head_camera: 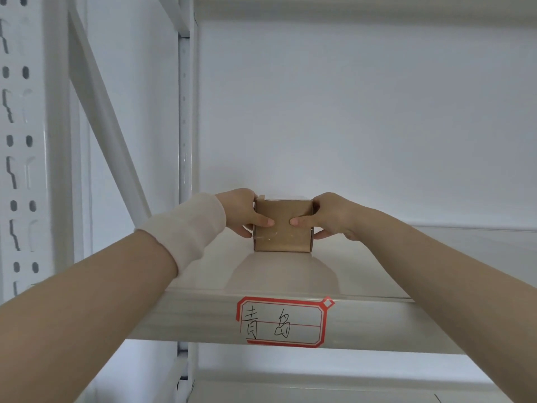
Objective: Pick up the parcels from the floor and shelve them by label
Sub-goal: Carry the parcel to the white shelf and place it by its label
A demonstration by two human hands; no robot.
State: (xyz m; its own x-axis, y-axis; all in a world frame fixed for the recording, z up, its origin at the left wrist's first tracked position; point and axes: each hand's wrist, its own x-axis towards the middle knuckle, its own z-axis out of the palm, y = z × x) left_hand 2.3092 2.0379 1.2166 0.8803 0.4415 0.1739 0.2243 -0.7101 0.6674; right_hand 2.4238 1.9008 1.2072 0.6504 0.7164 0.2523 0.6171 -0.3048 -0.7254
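Observation:
A small brown cardboard parcel (282, 237) stands on the white shelf board (377, 274), well back from its front edge. My left hand (241, 212) grips the parcel's left side, thumb pressed on its front face. My right hand (331, 215) grips the right side the same way, so the two thumbs nearly meet. A cream cuff covers my left wrist. On the shelf's front beam, directly below the parcel, sticks a red-bordered label (283, 321) with handwritten characters.
White perforated uprights (20, 170) and a diagonal brace (107, 117) stand at the left. Another white post (184, 112) runs just left of the parcel. A higher shelf beam (348, 7) crosses the top. A lower shelf (319, 385) shows beneath.

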